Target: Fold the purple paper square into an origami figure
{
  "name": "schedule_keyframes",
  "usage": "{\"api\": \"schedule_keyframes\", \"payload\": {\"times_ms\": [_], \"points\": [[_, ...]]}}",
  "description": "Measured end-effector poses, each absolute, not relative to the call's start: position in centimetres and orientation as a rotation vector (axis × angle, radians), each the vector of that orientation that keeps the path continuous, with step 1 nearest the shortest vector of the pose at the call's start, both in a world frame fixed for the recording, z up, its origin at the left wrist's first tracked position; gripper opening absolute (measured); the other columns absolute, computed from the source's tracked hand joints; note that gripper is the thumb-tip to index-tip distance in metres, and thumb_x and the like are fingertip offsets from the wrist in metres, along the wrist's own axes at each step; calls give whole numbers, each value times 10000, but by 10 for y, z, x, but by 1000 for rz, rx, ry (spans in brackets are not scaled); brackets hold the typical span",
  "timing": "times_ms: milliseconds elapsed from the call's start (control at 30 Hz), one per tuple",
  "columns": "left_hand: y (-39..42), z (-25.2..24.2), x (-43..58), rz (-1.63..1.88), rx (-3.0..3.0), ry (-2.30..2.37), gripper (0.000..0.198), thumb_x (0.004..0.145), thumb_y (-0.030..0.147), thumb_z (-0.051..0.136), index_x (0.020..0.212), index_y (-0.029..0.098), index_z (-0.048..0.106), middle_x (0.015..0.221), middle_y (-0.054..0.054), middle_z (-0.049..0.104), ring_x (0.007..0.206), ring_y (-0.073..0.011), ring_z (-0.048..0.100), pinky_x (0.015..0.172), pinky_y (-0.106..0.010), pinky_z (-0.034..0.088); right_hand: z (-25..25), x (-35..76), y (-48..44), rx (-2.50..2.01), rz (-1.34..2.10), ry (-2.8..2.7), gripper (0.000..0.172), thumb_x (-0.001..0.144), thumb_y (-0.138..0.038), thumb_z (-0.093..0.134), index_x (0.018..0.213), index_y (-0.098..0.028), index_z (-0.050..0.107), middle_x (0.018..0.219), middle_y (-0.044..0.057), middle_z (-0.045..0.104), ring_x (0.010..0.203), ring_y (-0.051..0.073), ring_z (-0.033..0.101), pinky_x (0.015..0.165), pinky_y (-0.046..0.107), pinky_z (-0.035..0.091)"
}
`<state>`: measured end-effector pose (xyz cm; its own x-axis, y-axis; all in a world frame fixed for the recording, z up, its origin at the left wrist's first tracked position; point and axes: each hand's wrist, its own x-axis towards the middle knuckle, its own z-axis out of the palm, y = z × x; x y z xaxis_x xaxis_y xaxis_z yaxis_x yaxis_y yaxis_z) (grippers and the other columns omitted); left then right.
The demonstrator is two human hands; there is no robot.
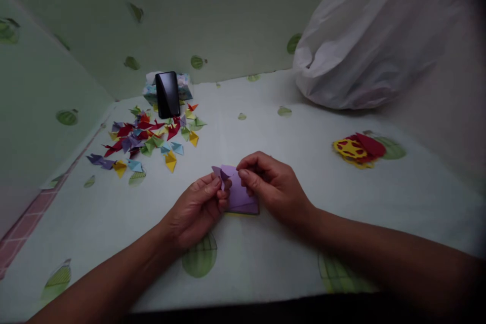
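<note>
Between the thumb and fingers of my left hand [195, 207] is a small folded purple paper [225, 176] with pointed flaps. My right hand [275, 187] is just to the right of it, thumb and forefinger pinched together. Whatever is in that pinch, if anything, is too small to make out. Beneath both hands lies a stack of square paper sheets [243, 198], purple on top, with a yellow edge showing at the bottom. My fingers cover part of the stack.
Many folded paper birds [146, 136] in several colours lie at the back left. Behind them a black phone [167, 95] leans on a tissue box [186, 87]. Red and yellow paper cutouts [359, 149] lie at the right, below a big white plastic bag [364, 45].
</note>
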<state>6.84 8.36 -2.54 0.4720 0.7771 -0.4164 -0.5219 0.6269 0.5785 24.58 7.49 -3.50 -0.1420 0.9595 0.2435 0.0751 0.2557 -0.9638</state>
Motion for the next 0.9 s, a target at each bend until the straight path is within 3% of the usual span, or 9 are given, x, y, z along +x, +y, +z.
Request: {"api": "schedule_keyframes", "payload": {"times_ms": [133,267,567,900], "points": [[82,-33,70,849,493,783,198,704,179,853,819,105,711,712,15,631,576,-22,563,587,-108,507,-34,245,75,-972,975,-1586,57,888,-238,653,903,-184,641,757,-6,623,679,123,566,638,260,448],[79,-37,71,890,688,852,143,763,206,808,778,116,698,673,14,636,596,-40,559,610,-129,479,-35,245,75,-976,812,-1677,93,872,-218,685,796,-169,664,738,5,601,681,126,548,642,265,426],[73,-35,70,1012,927,1085,100,761,217,789,790,157,714,655,20,692,628,-73,607,645,-166,465,-33,245,73,-968,717,-1704,167,859,-51,633,722,-147,647,702,-3,572,662,113,533,621,246,393],[73,-32,69,1037,1011,1062,115,742,195,790,785,152,692,674,24,686,631,-76,610,633,-174,485,-38,244,75,-976,673,-1746,89,855,-103,678,785,-149,647,739,5,586,691,124,537,639,257,394]]}}
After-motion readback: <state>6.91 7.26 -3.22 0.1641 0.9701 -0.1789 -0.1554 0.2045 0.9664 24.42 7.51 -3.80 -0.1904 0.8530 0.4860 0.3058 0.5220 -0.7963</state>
